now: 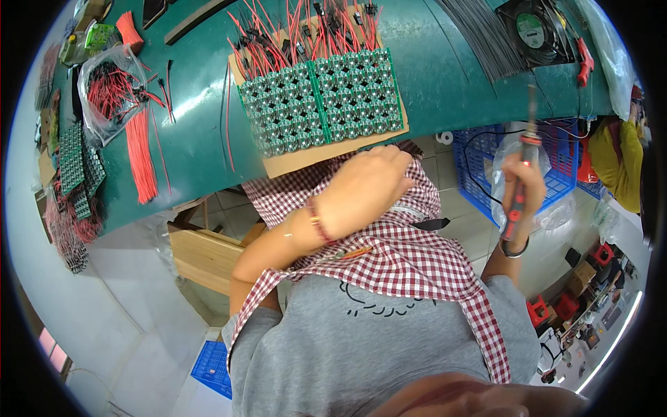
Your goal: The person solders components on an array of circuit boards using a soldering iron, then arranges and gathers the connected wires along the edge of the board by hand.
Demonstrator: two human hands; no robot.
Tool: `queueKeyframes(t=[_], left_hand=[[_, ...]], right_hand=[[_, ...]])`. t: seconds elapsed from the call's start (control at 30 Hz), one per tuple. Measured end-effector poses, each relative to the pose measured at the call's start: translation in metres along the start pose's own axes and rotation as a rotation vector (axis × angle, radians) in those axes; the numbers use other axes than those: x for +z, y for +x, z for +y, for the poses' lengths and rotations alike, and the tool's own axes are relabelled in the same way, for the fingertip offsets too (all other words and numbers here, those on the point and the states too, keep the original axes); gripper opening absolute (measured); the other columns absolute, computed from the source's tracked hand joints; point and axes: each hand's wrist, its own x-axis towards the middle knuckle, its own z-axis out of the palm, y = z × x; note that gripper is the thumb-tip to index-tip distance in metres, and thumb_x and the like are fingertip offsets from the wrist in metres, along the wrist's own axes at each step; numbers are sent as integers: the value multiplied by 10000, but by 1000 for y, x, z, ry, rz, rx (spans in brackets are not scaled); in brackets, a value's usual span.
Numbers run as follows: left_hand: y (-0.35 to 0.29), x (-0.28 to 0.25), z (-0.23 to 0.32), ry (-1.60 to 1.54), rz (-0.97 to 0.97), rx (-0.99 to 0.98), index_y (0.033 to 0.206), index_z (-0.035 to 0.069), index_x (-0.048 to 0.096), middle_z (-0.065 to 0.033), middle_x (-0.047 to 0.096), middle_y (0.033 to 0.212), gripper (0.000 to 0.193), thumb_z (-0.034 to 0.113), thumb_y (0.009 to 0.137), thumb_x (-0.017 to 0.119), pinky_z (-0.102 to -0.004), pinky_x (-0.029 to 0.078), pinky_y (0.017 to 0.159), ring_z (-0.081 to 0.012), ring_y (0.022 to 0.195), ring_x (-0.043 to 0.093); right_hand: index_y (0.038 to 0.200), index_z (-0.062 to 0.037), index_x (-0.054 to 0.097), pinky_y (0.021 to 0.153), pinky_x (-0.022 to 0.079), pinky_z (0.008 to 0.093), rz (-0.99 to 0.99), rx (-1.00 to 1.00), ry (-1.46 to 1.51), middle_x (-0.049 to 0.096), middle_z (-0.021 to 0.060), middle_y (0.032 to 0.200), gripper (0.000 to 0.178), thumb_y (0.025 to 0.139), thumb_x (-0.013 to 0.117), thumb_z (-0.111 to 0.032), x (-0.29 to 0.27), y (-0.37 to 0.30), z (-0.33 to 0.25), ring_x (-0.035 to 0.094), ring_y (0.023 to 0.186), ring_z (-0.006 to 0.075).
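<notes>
My right hand (525,182) is raised at the right, wrapped round the handle of a red-and-black soldering iron (515,212). A small red light glows on the iron, and its metal shaft points up, smeared by motion. My left hand (372,179) is over my checked apron, just in front of the bench edge. Its fingers are curled in, and whatever they hold, if anything, is hidden. Beyond it, two green circuit board panels (323,101) lie side by side on cardboard (295,161). Red and black wires with black connectors (306,31) stick out along their far side.
The green bench (431,90) carries a bundle of black wires (479,42), a black fan (531,31) and a red-handled tool (585,62). Left are a bag of red wires (111,90), a red wire bundle (141,160) and more boards (71,156). A blue basket (472,177) stands below right.
</notes>
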Motion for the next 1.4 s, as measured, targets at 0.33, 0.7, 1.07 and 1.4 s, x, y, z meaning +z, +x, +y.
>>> queueKeyframes(t=[0.33, 0.7, 1.07, 1.4], left_hand=[[69, -105, -17, 305, 270, 203, 965, 31, 664, -123, 655, 862, 120, 98, 869, 637, -369, 504, 725, -295, 839, 622], [41, -81, 19, -387, 392, -100, 897, 2, 556, -168, 582, 721, 115, 82, 963, 508, -394, 472, 591, -330, 652, 601], [137, -138, -41, -26, -82, 112, 894, 45, 717, -118, 657, 857, 118, 131, 815, 700, -331, 485, 723, -215, 795, 634], [156, -134, -47, 262, -264, 448, 896, 63, 665, -99, 586, 919, 101, 152, 850, 656, -380, 484, 718, -282, 822, 612]], right_hand=[[1108, -72, 528, 609, 480, 309, 82, -120, 136, 611, 135, 815, 274, 890, 641, 49, 38, 65, -40, 550, 659, 199], [1156, -44, 496, 693, 524, 323, 197, -18, 484, 667, 136, 896, 356, 867, 688, 35, 62, 95, -62, 635, 755, 211], [1138, -4, 583, 763, 525, 297, 354, 184, 334, 684, 122, 959, 278, 942, 655, -187, 85, 80, -62, 649, 810, 185], [1223, -15, 528, 709, 528, 290, 360, 270, 280, 651, 165, 1039, 377, 985, 589, -302, 73, 63, -58, 638, 842, 194]])
